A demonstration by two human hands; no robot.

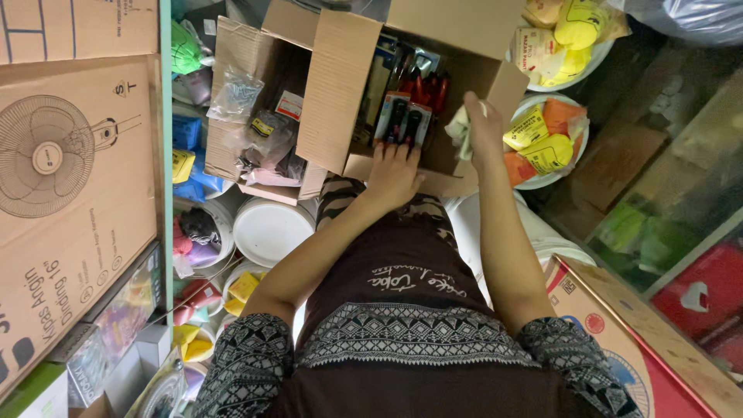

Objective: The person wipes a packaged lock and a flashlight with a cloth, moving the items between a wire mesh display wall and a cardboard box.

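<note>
Now my left hand [393, 174] lies flat on the open cardboard box [333, 101] — fingers spread, holding nothing; at two o'clock my right hand [484, 124] pinches a pale cloth [461, 128].

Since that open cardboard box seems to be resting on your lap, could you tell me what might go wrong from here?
The open brown cardboard box appears perched on the lap, so it may tip toward the white plastic buckets. The right hand grips a pale cloth, leaving only the left hand steadying the packaged tools.
</note>
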